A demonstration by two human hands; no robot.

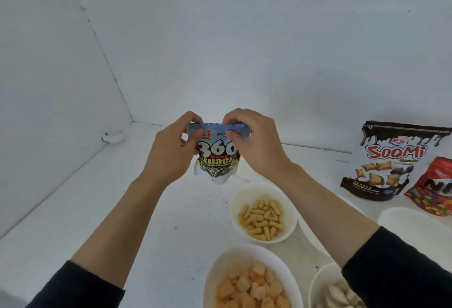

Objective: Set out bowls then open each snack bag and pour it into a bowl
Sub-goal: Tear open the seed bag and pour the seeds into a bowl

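Observation:
A small sunflower-seed bag point(216, 160), white and blue with "360 Kuaci" printed on it, hangs upright above the white counter. My left hand point(172, 147) pinches the left part of its sealed top edge, and my right hand point(254, 141) pinches the right part. Below on the right stand white bowls: one point(288, 206) holds yellow stick snacks, one point(234, 262) holds orange-and-cream cubes, one point(318, 283) at the bottom holds pale pieces. An empty-looking white bowl point(415, 229) sits at the far right, partly behind my right sleeve.
A brown-and-white Soomi cereal bag point(391, 160) stands against the back wall on the right. A red candy bag point(433, 187) leans in front of it, cut by the frame edge. White walls meet in a corner at the back left. Dark crumbs dot the counter point(122, 197).

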